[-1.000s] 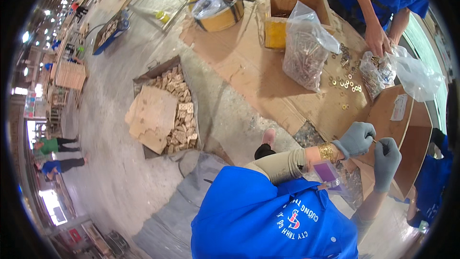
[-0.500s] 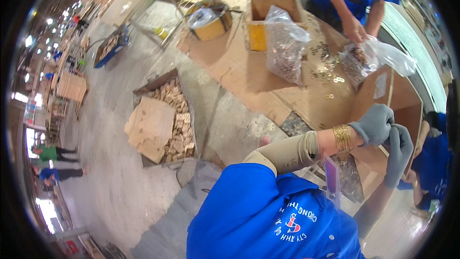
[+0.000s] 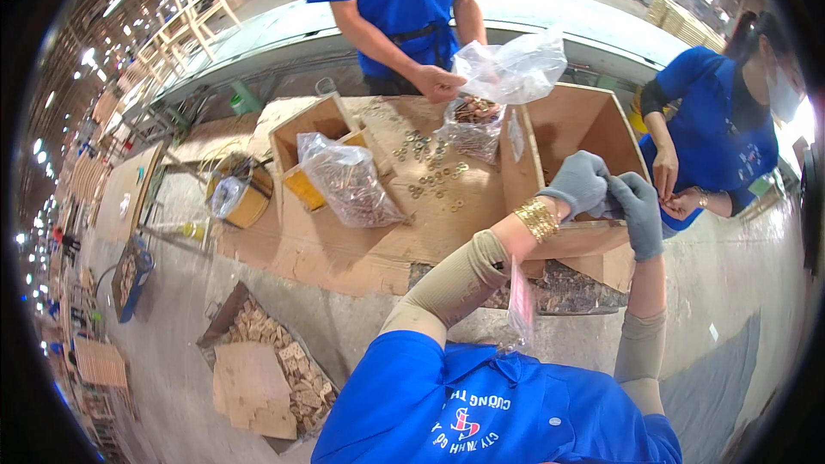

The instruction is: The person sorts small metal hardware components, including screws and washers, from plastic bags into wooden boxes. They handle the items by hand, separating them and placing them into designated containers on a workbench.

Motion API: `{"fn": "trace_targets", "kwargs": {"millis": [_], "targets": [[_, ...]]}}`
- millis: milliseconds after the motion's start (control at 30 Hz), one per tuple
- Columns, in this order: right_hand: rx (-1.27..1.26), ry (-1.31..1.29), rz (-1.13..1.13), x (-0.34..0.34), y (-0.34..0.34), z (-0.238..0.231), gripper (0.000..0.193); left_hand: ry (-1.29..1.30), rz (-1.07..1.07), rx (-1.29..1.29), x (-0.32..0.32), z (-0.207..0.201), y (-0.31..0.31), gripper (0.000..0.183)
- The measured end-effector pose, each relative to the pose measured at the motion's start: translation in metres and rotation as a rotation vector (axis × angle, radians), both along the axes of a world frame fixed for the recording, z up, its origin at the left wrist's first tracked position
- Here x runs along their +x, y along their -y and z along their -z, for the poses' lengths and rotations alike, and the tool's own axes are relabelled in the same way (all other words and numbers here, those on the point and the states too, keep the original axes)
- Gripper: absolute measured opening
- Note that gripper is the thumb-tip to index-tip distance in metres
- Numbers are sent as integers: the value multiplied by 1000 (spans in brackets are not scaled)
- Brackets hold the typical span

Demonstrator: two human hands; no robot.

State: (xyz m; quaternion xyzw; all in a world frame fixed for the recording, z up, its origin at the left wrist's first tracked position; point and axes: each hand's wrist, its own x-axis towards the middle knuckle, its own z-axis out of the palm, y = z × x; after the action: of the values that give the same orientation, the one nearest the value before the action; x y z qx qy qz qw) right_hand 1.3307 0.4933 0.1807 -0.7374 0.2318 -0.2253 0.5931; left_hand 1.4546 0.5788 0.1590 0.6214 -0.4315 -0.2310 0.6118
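I've brought the left hand (image 3: 580, 183) and right hand (image 3: 638, 215) together by the wooden box (image 3: 574, 120) — fingerwork centred there, though how closed, or on what, I can't tell

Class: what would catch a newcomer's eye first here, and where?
Probably the gloved left hand and right hand, close together at the wooden box right of centre. Next, a clear bag of metal parts, left of centre, and a bin of wood blocks on the floor, lower left.
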Motion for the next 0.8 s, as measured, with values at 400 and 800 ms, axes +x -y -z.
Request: {"fn": "trace_targets", "kwargs": {"millis": [400,800], "targets": [[-619,-70,164,9,3,31,13,12,-99,122,41,-21,-47,15],[119,-40,-460,25,-148,31,24,445,-394,835,106,179,-161,31]]}}
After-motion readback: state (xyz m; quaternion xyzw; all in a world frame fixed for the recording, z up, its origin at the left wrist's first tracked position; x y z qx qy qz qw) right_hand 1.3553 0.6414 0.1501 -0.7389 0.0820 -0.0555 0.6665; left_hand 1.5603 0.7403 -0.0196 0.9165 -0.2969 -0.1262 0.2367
